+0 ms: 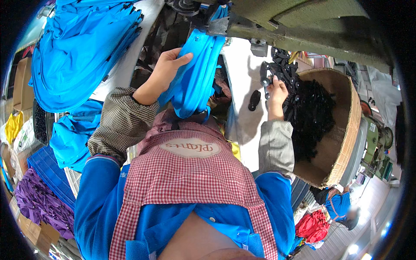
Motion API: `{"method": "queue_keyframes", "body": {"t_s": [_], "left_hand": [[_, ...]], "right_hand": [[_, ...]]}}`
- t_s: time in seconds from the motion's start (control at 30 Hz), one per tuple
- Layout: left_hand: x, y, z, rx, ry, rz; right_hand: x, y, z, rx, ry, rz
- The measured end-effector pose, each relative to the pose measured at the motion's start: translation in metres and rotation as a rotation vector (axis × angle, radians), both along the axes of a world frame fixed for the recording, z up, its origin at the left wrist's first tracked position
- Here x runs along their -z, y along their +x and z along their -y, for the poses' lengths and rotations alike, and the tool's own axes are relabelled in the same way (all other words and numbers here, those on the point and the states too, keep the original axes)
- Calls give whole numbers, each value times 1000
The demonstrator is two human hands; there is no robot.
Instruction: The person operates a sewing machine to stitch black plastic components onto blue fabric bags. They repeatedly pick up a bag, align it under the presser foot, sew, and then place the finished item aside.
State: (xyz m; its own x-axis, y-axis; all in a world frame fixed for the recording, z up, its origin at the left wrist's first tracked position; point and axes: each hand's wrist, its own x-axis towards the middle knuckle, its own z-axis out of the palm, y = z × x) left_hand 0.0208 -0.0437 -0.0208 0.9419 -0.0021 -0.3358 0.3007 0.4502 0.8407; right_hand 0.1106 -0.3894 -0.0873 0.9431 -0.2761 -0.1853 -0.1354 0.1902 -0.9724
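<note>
My left hand (pixel 162 73) is closed on a bundle of folded bright blue fabric (pixel 197 73), thumb on top and the other fingers hidden. The fabric hangs down in front of my apron, its upper end running beneath the dark metal parts of a machine (pixel 216 27). To the right, my right hand (pixel 277 93) pinches a small black rounded part (pixel 265 73) at the edge of a heap of similar black parts (pixel 284 65). A single black oblong piece (pixel 255 100) lies apart on the white tabletop (pixel 245 65), left of that hand.
A cardboard box (pixel 346 125) full of black pieces stands right of my right forearm. The machine's green body (pixel 312 26) overhangs the table's far side. More blue fabric (pixel 82 56) is piled at the left, with purple fabric (pixel 45 201) lower down. Another person (pixel 340 206) is at lower right.
</note>
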Motion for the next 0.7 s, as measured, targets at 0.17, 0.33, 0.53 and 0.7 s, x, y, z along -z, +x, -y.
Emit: {"method": "queue_keyframes", "body": {"t_s": [0.17,0.33,0.53,0.7], "left_hand": [[12,-4,8,-38,183,112],[13,-3,15,-61,48,110],[8,0,10,-29,-5,101],[23,8,9,28,174,143]], "right_hand": [[-84,-48,-134,-316,315,-71],[-73,-64,-168,-324,224,-51],[-79,-62,-188,-267,214,-9],[-80,-74,-187,-352,-36,-103]]}}
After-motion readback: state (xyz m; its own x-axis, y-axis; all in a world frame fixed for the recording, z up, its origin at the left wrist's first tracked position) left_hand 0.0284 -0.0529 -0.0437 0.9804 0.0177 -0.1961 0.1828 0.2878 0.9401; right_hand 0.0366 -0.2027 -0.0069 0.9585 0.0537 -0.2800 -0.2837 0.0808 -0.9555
